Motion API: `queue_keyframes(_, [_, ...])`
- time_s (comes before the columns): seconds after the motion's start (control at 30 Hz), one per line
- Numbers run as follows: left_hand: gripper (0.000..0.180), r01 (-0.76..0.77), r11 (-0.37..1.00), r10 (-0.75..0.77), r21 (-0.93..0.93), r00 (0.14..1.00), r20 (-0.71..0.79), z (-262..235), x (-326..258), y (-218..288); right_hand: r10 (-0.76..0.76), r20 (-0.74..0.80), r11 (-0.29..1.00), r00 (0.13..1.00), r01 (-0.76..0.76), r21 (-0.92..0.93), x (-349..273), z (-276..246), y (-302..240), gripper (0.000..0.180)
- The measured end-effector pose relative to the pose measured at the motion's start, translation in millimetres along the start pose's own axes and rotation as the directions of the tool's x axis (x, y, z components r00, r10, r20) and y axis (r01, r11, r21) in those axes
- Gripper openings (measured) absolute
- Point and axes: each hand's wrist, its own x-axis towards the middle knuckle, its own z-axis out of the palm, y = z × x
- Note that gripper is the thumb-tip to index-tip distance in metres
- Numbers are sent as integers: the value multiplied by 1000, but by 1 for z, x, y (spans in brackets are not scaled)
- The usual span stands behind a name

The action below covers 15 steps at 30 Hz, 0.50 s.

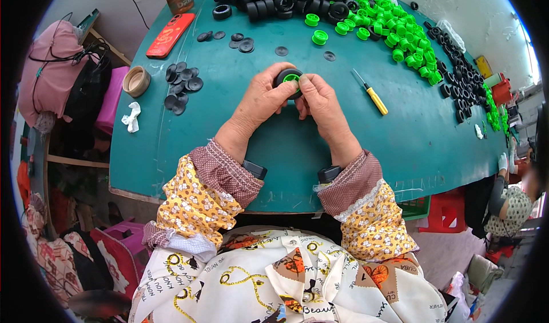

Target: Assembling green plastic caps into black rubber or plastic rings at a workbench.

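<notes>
Above the middle of the green table, a small black toy tyre (282, 78) sits around a bright green wheel rim (291, 78). My left hand (264, 93) is closed on the tyre's left side, its thumb across the lower edge. From the right, my right hand (320, 101) pinches the same wheel, with its thumb against the green rim. Fingers hide part of the tyre's underside. To the right of my right hand lies a screwdriver (376, 100) with a yellow handle. Thin black discs (195, 84) lie in a loose group left of my left hand.
Black tyres (284, 3) are heaped at the far side, beside a pile of green rims (394, 28). More tyres (462, 88) lie at the right. A red phone (170, 35), a tape roll (136, 82) and crumpled tissue (131, 117) rest at the left. Another person (510, 208) sits far right.
</notes>
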Motion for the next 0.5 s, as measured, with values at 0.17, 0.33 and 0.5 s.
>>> queue_keyframes(0.17, [29, -3, 996, 3, 86, 1000, -4, 1, 3, -2, 8, -41, 999, 999, -10, -38, 0, -1, 3, 25])
queue_keyframes(0.33, [30, -106, 994, 105, -2, 989, -104, 4, 6, -11, 61, -85, 987, 995, -47, 153, -2, 10, -1, 22])
queue_keyframes(0.5, [30, 39, 999, -39, -2, 996, -80, 0, 3, -1, -30, -75, 998, 997, 35, 55, -2, 7, -2, 28])
